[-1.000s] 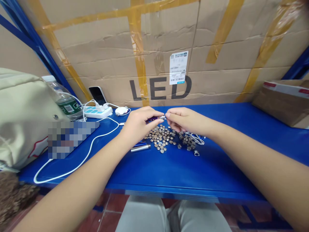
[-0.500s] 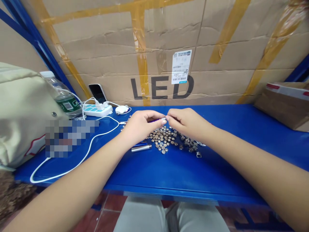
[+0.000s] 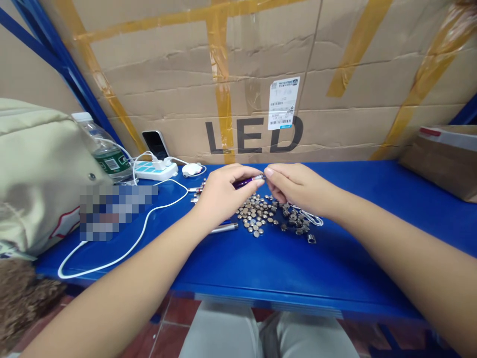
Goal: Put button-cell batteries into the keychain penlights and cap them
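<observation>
My left hand is closed round a small purple tube, held level above the blue shelf. My right hand pinches at the tube's silver right end; what its fingertips hold is too small to make out. Under both hands lies a heap of several small round metal button cells. A silver tube lies on the shelf just below my left hand, and small metal caps with a white cord lie under my right wrist.
A big taped cardboard box marked LED fills the back. At the left stand a beige bag, a water bottle, a phone, a power strip and a white cable. Another carton sits far right.
Both hands stay joined at the tube's end; more of the purple tube shows past my left fingers. The view has shifted slightly.
</observation>
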### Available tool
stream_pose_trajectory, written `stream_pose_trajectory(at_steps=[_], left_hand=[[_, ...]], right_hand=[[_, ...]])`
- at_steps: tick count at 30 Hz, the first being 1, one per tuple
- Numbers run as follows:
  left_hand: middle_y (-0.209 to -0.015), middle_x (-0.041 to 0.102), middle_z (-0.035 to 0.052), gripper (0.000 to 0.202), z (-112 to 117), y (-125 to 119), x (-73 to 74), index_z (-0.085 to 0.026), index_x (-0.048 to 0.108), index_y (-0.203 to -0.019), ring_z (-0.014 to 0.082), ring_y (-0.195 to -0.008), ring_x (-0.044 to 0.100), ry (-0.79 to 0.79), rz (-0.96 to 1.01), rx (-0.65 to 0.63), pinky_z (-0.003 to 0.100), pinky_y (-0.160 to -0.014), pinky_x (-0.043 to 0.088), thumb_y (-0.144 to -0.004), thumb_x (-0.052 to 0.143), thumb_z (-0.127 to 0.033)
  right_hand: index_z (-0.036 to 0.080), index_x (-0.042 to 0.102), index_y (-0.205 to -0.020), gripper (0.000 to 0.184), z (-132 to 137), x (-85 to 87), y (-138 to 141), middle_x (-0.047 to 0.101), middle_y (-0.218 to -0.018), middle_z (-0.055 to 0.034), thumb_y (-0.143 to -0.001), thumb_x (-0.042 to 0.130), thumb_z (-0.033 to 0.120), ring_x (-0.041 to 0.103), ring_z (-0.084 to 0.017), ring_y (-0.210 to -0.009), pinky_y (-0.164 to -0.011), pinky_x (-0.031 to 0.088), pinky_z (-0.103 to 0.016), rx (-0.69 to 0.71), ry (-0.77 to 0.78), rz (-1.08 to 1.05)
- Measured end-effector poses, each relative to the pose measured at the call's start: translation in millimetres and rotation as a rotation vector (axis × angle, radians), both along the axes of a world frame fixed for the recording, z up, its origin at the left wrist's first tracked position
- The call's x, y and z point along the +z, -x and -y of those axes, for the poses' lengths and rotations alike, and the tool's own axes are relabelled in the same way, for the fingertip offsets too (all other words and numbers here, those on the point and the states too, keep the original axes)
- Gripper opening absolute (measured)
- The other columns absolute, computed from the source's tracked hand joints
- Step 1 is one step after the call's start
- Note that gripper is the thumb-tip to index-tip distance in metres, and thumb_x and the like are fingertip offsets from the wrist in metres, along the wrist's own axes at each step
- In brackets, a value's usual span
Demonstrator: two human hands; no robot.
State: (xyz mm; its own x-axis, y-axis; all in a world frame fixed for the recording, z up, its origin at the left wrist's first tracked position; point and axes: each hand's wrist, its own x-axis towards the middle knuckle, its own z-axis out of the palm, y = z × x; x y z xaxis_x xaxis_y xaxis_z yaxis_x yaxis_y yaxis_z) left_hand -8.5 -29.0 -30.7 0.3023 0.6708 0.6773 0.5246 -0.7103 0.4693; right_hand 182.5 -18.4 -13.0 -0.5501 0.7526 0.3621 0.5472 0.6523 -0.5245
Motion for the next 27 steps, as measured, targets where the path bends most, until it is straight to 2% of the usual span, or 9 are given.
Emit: stream_pose_trajectory(at_steps=[3, 6, 10, 14, 17, 19, 21, 24, 27], left_hand=[[-0.091, 0.075, 0.0052, 0.022, -1, 0, 0.8, -0.016, 0.074, -0.097, 0.0155, -0.082, 0.068, 0.235, 0.11, -0.08, 0.028, -0.078, 0.054, -0.085, 0.067, -0.033], [-0.087, 0.075, 0.0052, 0.028, -1, 2, 2.3, -0.014, 0.073, -0.099, 0.0159, -0.081, 0.069, 0.382, 0.181, -0.143, 0.029, -0.079, 0.054, -0.083, 0.069, -0.037], [-0.083, 0.074, 0.0043, 0.029, 0, 2, 3.9, -0.014, 0.073, -0.097, 0.0155, -0.08, 0.068, 0.432, 0.19, -0.163, 0.03, -0.08, 0.054, -0.082, 0.07, -0.039], [-0.085, 0.074, 0.0046, 0.029, 2, 2, 3.3, -0.015, 0.073, -0.097, 0.0148, -0.08, 0.068, 0.469, 0.204, -0.207, 0.029, -0.08, 0.054, -0.081, 0.07, -0.038], [-0.088, 0.075, 0.0053, 0.028, 2, 2, 2.1, -0.015, 0.074, -0.098, 0.0155, -0.08, 0.069, 0.478, 0.208, -0.217, 0.03, -0.079, 0.055, -0.081, 0.071, -0.037], [-0.091, 0.075, 0.0059, 0.025, 1, 3, 1.2, -0.015, 0.074, -0.097, 0.0159, -0.082, 0.069, 0.421, 0.183, -0.204, 0.03, -0.079, 0.054, -0.081, 0.071, -0.033], [-0.092, 0.074, 0.0056, 0.02, 0, 3, 0.4, -0.015, 0.075, -0.096, 0.0154, -0.083, 0.068, 0.286, 0.123, -0.169, 0.029, -0.078, 0.054, -0.081, 0.072, -0.029], [-0.086, 0.073, 0.0037, 0.013, -3, 6, -1.2, -0.017, 0.076, -0.094, 0.0135, -0.079, 0.066, -0.023, -0.024, -0.107, 0.026, -0.074, 0.052, -0.083, 0.071, -0.021], [-0.084, 0.072, 0.0036, 0.012, -7, 10, -3.5, -0.017, 0.074, -0.096, 0.013, -0.078, 0.065, -0.306, -0.204, -0.127, 0.025, -0.073, 0.051, -0.085, 0.068, -0.015]], right_hand=[[0.022, 0.043, -0.07, 0.037, -3, 2.1, -6, 0.053, -0.062, -0.0005, -0.098, 0.029, 0.042, 0.047, -0.014, -0.056, -0.056, 0.031, -0.028, 0.014, -0.21, 0.18], [0.021, 0.047, -0.079, 0.034, -5, 2.2, -10, 0.057, -0.066, -0.0027, -0.098, 0.027, 0.041, 0.049, -0.016, -0.057, -0.054, 0.027, -0.028, -0.022, -0.345, 0.338], [0.02, 0.055, -0.091, 0.033, -5, 3.9, -15, 0.062, -0.067, -0.0044, -0.097, 0.027, 0.037, 0.05, -0.018, -0.056, -0.053, 0.023, -0.028, -0.108, -0.543, 0.505], [0.02, 0.058, -0.087, 0.036, -5, 7.4, -19, 0.063, -0.064, -0.0055, -0.097, 0.028, 0.036, 0.05, -0.018, -0.054, -0.054, 0.02, -0.03, -0.072, -0.676, 0.617], [0.021, 0.057, -0.08, 0.032, -6, 7.4, -19, 0.062, -0.062, -0.0054, -0.094, 0.032, 0.033, 0.048, -0.018, -0.053, -0.054, 0.018, -0.031, -0.049, -0.683, 0.633], [0.021, 0.055, -0.077, 0.029, -5, 5.7, -16, 0.059, -0.06, -0.0045, -0.093, 0.034, 0.033, 0.046, -0.017, -0.052, -0.054, 0.019, -0.031, -0.03, -0.64, 0.581], [0.022, 0.052, -0.074, 0.029, -3, 3.1, -12, 0.057, -0.059, -0.0033, -0.092, 0.033, 0.034, 0.046, -0.016, -0.052, -0.054, 0.022, -0.03, -0.008, -0.532, 0.464], [0.022, 0.047, -0.069, 0.03, -1, -1.4, -5, 0.056, -0.057, -0.0004, -0.093, 0.034, 0.035, 0.049, -0.014, -0.054, -0.056, 0.031, -0.027, 0.014, -0.198, 0.217], [0.022, 0.048, -0.069, 0.027, -1, -5.8, 1, 0.054, -0.049, 0.0037, -0.092, 0.038, 0.031, 0.049, -0.012, -0.051, -0.057, 0.037, -0.025, 0.02, 0.199, 0.011]])
